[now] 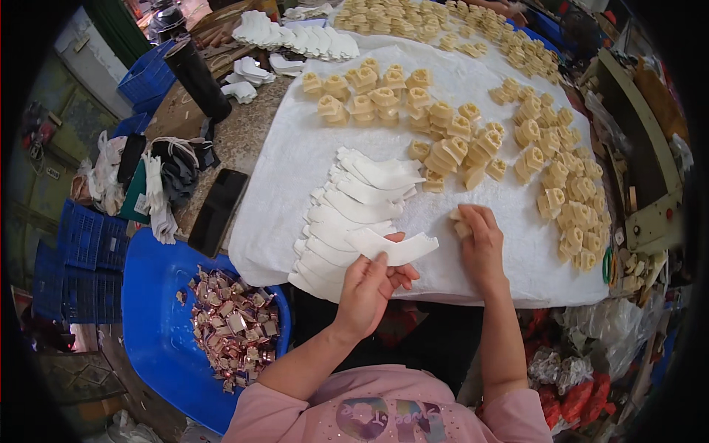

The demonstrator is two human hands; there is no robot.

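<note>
Near the table's front edge, my left hand [369,280] pinches a white curved flat piece [406,249] with one notched end. Just left of it, overlapping rows of similar white pieces [347,210] lie on the white cloth [273,199]. My right hand [481,244] is closed on a small cream moulded piece [460,224], low over the cloth; the fingers hide part of it. Beyond both hands stand stacked cream moulded pieces [447,151], and more stacks [572,199] run along the right side of the table.
A blue tub [159,325] with many small shiny pinkish-brown pieces [233,325] sits at the lower left. A black phone [218,210] and a dark cylinder [196,77] rest on the table's left side. Plastic bags [613,325] lie at the right, beside a metal frame [657,221].
</note>
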